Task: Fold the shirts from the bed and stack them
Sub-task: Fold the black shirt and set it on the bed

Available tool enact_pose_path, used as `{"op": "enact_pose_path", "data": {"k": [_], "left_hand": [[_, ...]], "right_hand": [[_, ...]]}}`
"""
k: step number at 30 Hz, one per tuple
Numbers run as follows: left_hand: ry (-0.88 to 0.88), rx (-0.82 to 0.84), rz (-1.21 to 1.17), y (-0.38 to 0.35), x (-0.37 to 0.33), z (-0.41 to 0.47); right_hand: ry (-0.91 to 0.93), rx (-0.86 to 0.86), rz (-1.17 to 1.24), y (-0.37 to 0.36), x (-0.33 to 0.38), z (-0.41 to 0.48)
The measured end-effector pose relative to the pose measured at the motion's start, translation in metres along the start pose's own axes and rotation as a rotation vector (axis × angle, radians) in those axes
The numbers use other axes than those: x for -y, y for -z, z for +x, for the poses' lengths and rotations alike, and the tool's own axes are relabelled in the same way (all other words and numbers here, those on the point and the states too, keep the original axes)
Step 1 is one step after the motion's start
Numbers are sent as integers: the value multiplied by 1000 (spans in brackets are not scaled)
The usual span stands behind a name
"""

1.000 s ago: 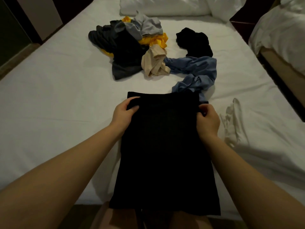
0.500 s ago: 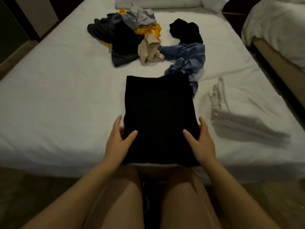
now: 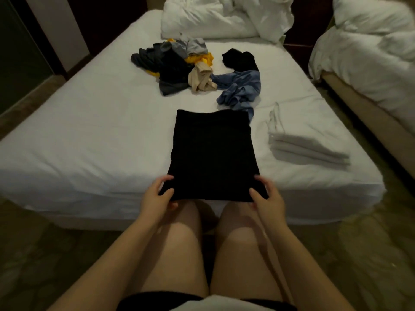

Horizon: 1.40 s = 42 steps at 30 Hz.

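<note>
Left hand [image 3: 157, 199], right hand [image 3: 268, 202] slid down black shirt [image 3: 213, 153]; pile [image 3: 177, 66] beyond.

The black shirt [image 3: 213, 153], one second ago a long panel hanging over the near edge of the bed [image 3: 89, 142], now lies folded to half that length. The left hand [image 3: 157, 198] and right hand [image 3: 267, 200] have moved from its far corners to its near corners. Half a second ago they rested along its near sides; each now pinches a corner, thumb on top
</note>
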<state>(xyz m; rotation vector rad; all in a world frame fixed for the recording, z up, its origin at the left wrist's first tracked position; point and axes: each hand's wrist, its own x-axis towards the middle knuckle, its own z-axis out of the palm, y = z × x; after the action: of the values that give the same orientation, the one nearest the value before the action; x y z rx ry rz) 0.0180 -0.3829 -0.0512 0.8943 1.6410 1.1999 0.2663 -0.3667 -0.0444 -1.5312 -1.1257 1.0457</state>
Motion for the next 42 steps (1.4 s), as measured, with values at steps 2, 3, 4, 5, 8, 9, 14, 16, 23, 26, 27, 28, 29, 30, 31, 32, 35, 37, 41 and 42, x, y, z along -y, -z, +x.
{"op": "enact_pose_path", "data": {"k": [2,3,4,5,8,9,14,16,23,26,27,28,29,30,31,32,35,37,41,42], "left_hand": [[68,41,-41,6,3,-18],[93,47,-59,9,4,-27],[101,49,-72,11,5,-35],[96,48,-75,14,5,-42],[60,45,-43,19,-1,-60],[48,43,-37,21,-4,-66],[-26,138,-25,36,-12,-93],[-105,194,77,44,-11,-100],[-340,-26,188,42,-30,-73],[-384,-48,167,36,-60,-49],[-419,-65,200,35,-69,-39],[-461,-91,244,33,-78,-27],[-491,-125,304,31,-85,-15],[-506,-156,364,28,-91,-1],[-505,-172,397,24,-96,14],[-495,-166,397,18,-99,28],[-403,-116,271,-4,-104,65],[-346,-126,243,-18,-103,90],[-293,-177,374,-37,-89,139],[-259,-170,403,-41,-83,150]], "right_hand": [[-90,83,21,9,-5,-15],[-121,117,21,12,-6,-22],[-128,134,6,16,-5,-29],[-115,135,-13,18,-3,-35],[-16,95,-50,23,8,-51],[9,89,-50,25,11,-56],[31,74,32,37,16,-88],[35,71,67,43,20,-96],[173,130,74,41,40,-76],[294,31,19,34,51,-51],[310,-17,21,32,54,-40],[318,-67,17,30,57,-28],[321,-116,-2,27,59,-15],[324,-161,-30,24,59,-1],[326,-197,-64,21,60,14],[330,-224,-102,17,61,29],[322,-243,-155,1,65,74],[283,-214,-165,-12,65,101],[188,-145,-183,-37,56,152],[159,-128,-194,-42,52,162]]}}
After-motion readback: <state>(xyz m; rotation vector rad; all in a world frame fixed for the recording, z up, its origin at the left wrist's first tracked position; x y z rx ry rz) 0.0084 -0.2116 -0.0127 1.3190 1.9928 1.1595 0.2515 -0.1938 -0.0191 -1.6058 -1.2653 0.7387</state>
